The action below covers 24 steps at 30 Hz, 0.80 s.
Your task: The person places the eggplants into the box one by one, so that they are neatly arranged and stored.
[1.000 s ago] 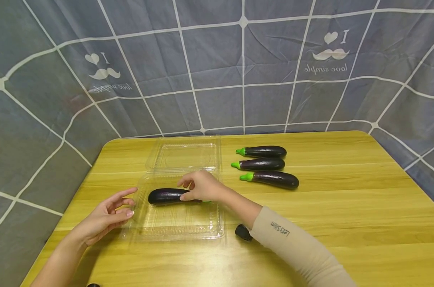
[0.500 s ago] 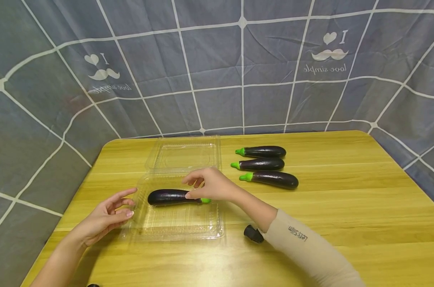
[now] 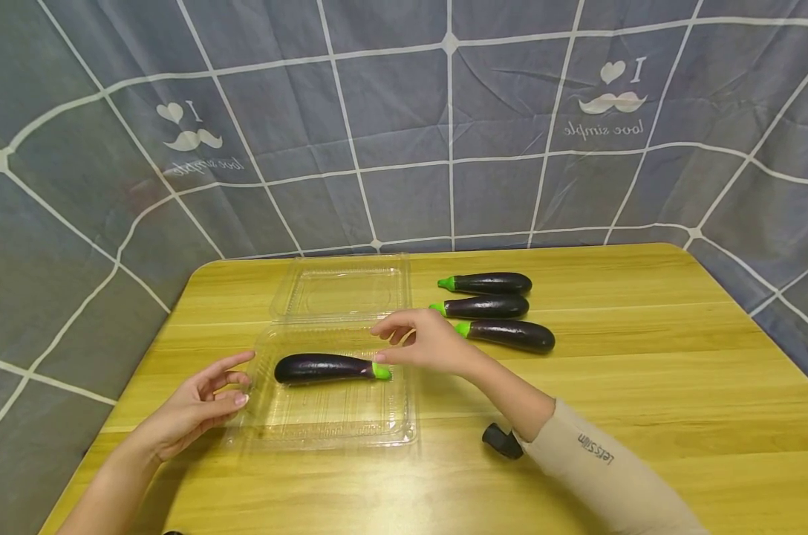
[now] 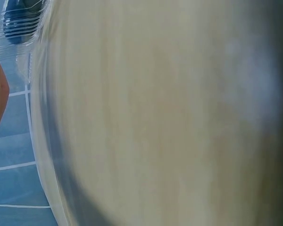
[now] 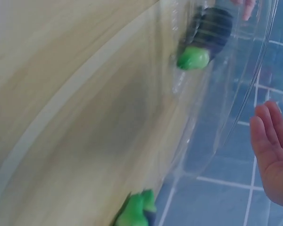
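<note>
One dark purple eggplant (image 3: 324, 368) with a green stem end lies across the base of a clear plastic clamshell box (image 3: 337, 431), whose lid (image 3: 347, 293) is folded back behind it. My right hand (image 3: 420, 342) hovers over the box's right side, fingers loosely bent and holding nothing, thumb tip overlapping the stem in the head view. In the right wrist view, the right hand (image 5: 276, 155) shows apart from the eggplant (image 5: 212, 33). Beside the box's left edge is my left hand (image 3: 197, 405), fingers relaxed, fingertips right at the rim.
To the right of the lid, three more eggplants (image 3: 507, 335) lie in a row, stems pointing left. A black piece (image 3: 502, 441) shows at the right wrist. Behind the wooden table (image 3: 644, 371) hangs a grey curtain (image 3: 404, 134) with white lines.
My right hand has let go of the eggplant in the box and moved right, uncovering its green stem. The left hand and the eggplant stay nearly where they were.
</note>
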{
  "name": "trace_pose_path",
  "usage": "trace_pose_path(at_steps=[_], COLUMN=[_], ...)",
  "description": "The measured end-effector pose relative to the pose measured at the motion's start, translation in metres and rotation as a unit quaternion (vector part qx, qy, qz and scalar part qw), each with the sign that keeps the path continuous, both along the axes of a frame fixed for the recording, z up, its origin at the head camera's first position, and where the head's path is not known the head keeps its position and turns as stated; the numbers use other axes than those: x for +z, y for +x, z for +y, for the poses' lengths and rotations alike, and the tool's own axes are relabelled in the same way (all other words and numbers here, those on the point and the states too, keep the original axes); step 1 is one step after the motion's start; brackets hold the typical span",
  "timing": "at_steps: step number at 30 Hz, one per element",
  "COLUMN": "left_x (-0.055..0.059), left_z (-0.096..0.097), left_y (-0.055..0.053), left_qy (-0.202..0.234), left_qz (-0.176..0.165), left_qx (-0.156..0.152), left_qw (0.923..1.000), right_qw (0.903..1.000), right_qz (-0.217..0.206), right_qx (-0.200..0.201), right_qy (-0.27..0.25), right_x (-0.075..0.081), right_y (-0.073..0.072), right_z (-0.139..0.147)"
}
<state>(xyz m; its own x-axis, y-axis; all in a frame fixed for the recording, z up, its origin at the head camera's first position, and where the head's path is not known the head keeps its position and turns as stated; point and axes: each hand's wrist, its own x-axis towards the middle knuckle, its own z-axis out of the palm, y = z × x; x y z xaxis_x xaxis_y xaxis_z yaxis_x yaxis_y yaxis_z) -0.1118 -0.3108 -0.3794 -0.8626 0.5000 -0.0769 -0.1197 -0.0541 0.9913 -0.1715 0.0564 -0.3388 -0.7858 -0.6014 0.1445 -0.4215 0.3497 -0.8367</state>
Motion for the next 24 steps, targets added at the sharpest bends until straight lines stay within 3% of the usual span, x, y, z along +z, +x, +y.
trace_pose_path(at_steps=[7, 24], left_x=[0.000, 0.003], left_z=[0.000, 0.002], left_y=[0.000, 0.000], left_qy=[-0.001, 0.000], left_qz=[-0.003, -0.003], left_qx=[0.001, 0.001], left_qw=[1.0000, 1.0000], right_qw=[0.9996, 0.9973], right_qz=[0.001, 0.021], right_qx=[-0.020, -0.070], right_qy=[-0.022, 0.008], right_x=[-0.005, -0.007], right_y=[-0.001, 0.005], right_z=[0.024, 0.077])
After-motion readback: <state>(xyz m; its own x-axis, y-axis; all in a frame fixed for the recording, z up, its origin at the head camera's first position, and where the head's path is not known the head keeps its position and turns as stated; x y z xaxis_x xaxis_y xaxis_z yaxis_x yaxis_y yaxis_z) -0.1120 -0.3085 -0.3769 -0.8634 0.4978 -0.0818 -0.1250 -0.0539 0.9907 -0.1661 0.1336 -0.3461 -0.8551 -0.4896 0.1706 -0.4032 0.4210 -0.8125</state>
